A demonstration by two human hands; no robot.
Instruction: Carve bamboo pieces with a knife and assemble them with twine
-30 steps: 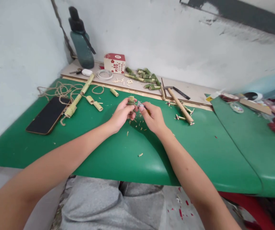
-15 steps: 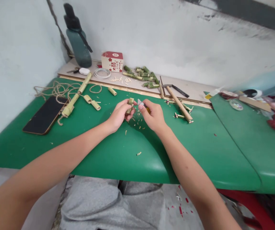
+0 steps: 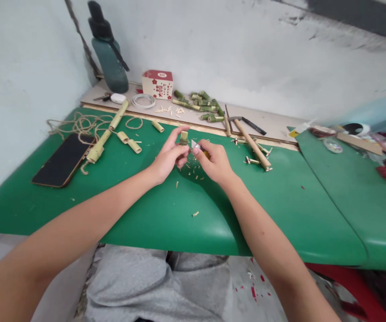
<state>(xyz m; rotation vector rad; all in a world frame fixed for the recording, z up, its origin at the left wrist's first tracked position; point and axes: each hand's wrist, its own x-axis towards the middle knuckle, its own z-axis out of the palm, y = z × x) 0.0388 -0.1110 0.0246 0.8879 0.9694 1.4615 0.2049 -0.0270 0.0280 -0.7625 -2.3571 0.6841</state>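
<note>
A short piece of bamboo (image 3: 184,138) is held upright in my left hand (image 3: 169,157), its index finger raised behind it and the other fingers closed around the lower part. My right hand (image 3: 216,161) grips a utility knife (image 3: 195,144) with a yellow part showing by the palm; its blade points left, just beside the bamboo. Pale shavings (image 3: 196,172) are scattered on the green mat (image 3: 166,214) under both hands. The bamboo's lower end is hidden by my fingers.
A hammer (image 3: 251,142) lies right of my hands, near small bamboo figures (image 3: 252,161). Cut green bamboo pieces (image 3: 209,107) are heaped on the back ledge with a box (image 3: 157,84) and a bottle (image 3: 110,62). At left are a phone (image 3: 63,161) and tied bamboo (image 3: 102,141).
The bamboo piece has been turned more upright in my left hand, and the left index finger has lifted. The knife blade now shows more clearly, pointing left.
</note>
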